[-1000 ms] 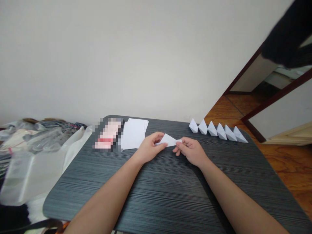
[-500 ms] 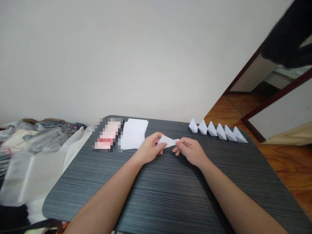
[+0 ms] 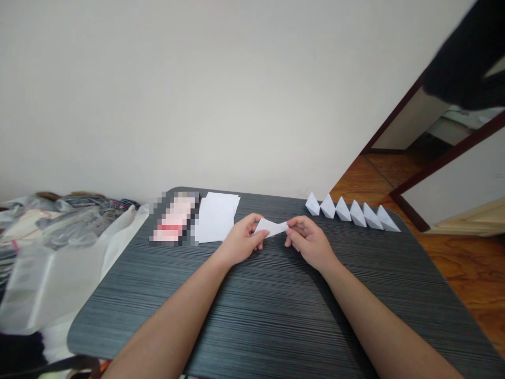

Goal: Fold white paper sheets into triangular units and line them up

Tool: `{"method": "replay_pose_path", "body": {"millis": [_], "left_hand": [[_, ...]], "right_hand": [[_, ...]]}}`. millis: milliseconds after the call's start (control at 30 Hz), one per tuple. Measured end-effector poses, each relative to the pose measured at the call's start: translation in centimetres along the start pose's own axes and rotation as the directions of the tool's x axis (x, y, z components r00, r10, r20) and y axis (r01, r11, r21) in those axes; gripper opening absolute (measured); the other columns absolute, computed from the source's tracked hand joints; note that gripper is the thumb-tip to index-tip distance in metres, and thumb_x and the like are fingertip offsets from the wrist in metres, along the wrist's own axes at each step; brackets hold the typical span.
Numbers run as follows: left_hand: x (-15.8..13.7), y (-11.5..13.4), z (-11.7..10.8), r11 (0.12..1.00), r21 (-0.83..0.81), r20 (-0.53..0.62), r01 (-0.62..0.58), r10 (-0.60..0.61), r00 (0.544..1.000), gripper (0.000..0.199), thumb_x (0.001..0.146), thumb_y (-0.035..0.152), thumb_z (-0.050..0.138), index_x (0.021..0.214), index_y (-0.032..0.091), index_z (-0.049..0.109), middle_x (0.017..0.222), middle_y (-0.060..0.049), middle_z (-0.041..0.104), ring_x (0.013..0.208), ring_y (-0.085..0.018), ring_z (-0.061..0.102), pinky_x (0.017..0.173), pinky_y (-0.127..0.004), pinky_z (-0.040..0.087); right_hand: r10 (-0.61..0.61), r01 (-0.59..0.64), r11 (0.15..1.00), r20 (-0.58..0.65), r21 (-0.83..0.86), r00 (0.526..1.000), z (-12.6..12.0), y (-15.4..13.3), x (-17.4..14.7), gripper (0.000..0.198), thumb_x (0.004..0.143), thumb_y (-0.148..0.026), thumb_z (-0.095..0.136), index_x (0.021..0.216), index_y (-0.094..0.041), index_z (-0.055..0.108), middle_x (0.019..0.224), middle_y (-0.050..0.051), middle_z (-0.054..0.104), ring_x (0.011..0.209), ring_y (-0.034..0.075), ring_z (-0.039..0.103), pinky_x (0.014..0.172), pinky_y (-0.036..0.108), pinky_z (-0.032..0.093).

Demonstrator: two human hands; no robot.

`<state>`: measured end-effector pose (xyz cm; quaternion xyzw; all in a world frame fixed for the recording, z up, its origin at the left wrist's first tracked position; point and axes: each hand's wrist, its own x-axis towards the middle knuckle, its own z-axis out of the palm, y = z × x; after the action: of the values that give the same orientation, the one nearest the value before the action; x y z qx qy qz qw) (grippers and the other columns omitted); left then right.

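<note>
Right hand [image 3: 311, 243]: fingertips pinching the narrow tip of the folded paper [image 3: 271, 227]; left hand [image 3: 240, 242] grips the broad end, thumb on top. Paper sits between both hands, over the dark table [image 3: 252, 316]. Since a second ago, right fingers have slid outward, baring more tip. Suggests that end is being worked. Six folded shapes [image 3: 343, 209] well apart, unmoved.
</note>
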<state>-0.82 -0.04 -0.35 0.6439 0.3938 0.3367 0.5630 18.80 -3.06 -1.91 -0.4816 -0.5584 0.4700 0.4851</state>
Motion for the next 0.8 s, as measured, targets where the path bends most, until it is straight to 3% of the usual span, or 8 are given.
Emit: {"method": "replay_pose_path", "body": {"millis": [400, 633, 800], "left_hand": [[0.08, -0.13, 0.03, 1.0, -0.013, 0.015, -0.002, 0.002, 1.0, 0.023, 0.081, 0.031, 0.054, 0.098, 0.018, 0.046, 0.056, 0.005, 0.053, 0.048, -0.008, 0.05, 0.045, -0.018, 0.037], [0.09, -0.11, -0.04, 1.0, -0.003, 0.021, -0.005, 0.005, 1.0, 0.021, 0.082, 0.03, 0.053, 0.098, 0.018, 0.046, 0.057, 0.005, 0.053, 0.047, -0.008, 0.05, 0.044, -0.018, 0.037], [0.07, -0.16, -0.02, 1.0, 0.002, 0.01, 0.004, -0.004, 1.0, 0.022, 0.081, 0.031, 0.053, 0.098, 0.018, 0.047, 0.057, 0.004, 0.054, 0.047, -0.008, 0.05, 0.045, -0.018, 0.037]], "right_hand": [[-0.063, 0.063, 0.997, -0.001, -0.037, 0.998, -0.23, 0.47, 0.12, 0.015, 0.084, -0.026, 0.055, 0.097, -0.02, 0.05, 0.064, -0.002, 0.056, 0.056, 0.012, 0.055, 0.053, 0.025, 0.04], [-0.074, 0.073, 0.997, -0.008, -0.03, 0.997, -0.23, 0.63, 0.09, 0.015, 0.083, -0.027, 0.057, 0.095, -0.02, 0.051, 0.077, 0.002, 0.061, 0.06, 0.013, 0.058, 0.059, 0.028, 0.043], [-0.069, 0.069, 0.994, 0.003, -0.078, 0.998, -0.31, 0.34, 0.02, 0.016, 0.084, -0.026, 0.055, 0.098, -0.019, 0.053, 0.064, -0.001, 0.058, 0.056, 0.013, 0.055, 0.054, 0.026, 0.04]]}}
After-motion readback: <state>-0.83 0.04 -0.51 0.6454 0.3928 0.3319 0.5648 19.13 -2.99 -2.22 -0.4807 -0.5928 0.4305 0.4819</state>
